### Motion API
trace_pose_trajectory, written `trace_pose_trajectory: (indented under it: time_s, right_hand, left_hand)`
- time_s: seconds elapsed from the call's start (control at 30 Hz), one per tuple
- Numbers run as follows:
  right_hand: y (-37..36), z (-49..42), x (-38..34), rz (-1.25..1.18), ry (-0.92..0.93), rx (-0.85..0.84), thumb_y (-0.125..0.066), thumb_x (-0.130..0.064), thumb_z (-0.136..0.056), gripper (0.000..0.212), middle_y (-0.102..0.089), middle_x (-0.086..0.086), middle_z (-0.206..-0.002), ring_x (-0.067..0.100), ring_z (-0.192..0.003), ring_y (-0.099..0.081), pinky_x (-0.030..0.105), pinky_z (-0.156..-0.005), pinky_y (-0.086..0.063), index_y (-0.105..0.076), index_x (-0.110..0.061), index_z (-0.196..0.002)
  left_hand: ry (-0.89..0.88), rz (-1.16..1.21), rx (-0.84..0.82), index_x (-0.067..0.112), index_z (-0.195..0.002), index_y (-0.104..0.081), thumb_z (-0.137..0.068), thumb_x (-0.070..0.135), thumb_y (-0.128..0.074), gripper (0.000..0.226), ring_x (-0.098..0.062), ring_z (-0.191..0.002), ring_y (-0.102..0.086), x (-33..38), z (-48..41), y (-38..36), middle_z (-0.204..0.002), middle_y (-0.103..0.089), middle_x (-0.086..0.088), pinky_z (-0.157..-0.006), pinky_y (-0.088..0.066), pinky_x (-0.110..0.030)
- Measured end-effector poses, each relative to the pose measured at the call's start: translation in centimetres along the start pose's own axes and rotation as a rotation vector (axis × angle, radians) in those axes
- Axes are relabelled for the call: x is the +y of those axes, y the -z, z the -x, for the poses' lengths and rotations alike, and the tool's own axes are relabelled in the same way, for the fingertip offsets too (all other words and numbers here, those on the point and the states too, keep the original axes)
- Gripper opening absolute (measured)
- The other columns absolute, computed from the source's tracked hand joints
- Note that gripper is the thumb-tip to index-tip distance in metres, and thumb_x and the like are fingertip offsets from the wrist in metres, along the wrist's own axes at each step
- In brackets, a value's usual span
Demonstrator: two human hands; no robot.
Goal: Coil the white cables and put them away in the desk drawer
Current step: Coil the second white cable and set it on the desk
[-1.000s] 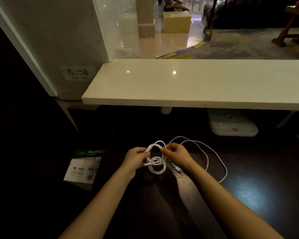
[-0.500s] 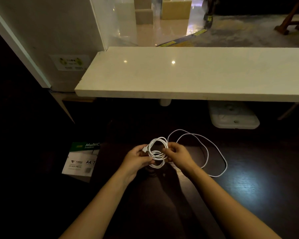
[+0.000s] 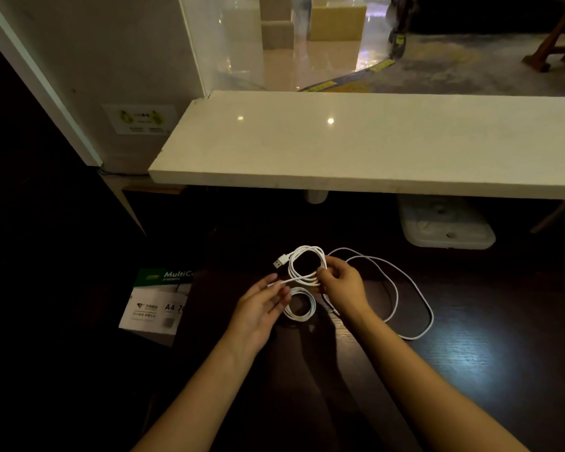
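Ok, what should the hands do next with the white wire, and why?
Probably the left hand should wind its pinched strand around the coil that the right hand grips, since long loose cable lies uncoiled on the dark desk.

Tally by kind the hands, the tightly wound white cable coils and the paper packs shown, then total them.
Bare hands (left hand, right hand): 2
Tightly wound white cable coils (upper coil, lower coil): 2
Green-and-white A4 paper pack: 1
Total: 5

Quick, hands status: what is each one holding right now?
Left hand: pinching a strand of the white cable.
Right hand: gripping the coiled loops of the same white cable.
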State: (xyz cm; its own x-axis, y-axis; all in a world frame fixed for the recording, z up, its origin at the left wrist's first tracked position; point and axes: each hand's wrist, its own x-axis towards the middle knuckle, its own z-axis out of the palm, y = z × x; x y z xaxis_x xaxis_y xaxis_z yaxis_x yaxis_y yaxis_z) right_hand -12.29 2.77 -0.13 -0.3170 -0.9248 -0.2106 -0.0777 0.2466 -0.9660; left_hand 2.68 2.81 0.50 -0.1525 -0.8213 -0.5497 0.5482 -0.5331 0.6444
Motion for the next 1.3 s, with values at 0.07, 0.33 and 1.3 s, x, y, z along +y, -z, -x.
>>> trace_pose_trajectory:
  time_s: [0.07, 0.33, 1.3]
  right_hand:
    - [0.0, 0.0, -0.3, -0.048, -0.006, 0.000, -0.052, -0.002, -0.090, 0.027, -0.060, 0.031, -0.086, 0.025, -0.074, -0.060, 0.025, -0.061, -0.055, -0.059, -0.001, -0.116]
    - [0.3, 0.9, -2.0, -0.434, -0.062, -0.144, -0.046, 0.000, -0.092, 0.015, -0.066, 0.007, -0.077, 0.011, -0.064, -0.066, 0.020, -0.058, -0.056, -0.058, -0.003, -0.101]
    - [0.3, 1.1, -1.3, -0.174, 0.016, 0.079, -0.055, -0.012, -0.090, 0.021, -0.057, 0.006, -0.060, 0.015, -0.056, -0.051, 0.033, -0.058, -0.043, -0.066, 0.000, -0.077]
  left_hand:
    - [0.055, 0.096, 0.009, 0.006, -0.094, -0.058, -0.089, -0.004, -0.050, 0.014, -0.020, -0.082, -0.061, 0.2, -0.2, -0.1, -0.079, -0.065, -0.009, -0.067, -0.058, -0.027]
    - [0.261, 0.175, -0.007, -0.001, -0.078, -0.058, -0.088, 0.001, -0.049, 0.014, -0.023, -0.078, -0.059, 1.3, -0.9, -1.6, -0.070, -0.064, -0.012, -0.056, -0.058, -0.032]
    - [-0.027, -0.089, 0.181, 0.012, -0.088, -0.062, -0.089, 0.005, -0.056, 0.009, -0.008, -0.066, -0.061, -0.9, 0.3, -3.9, -0.073, -0.067, 0.000, -0.055, -0.045, -0.017]
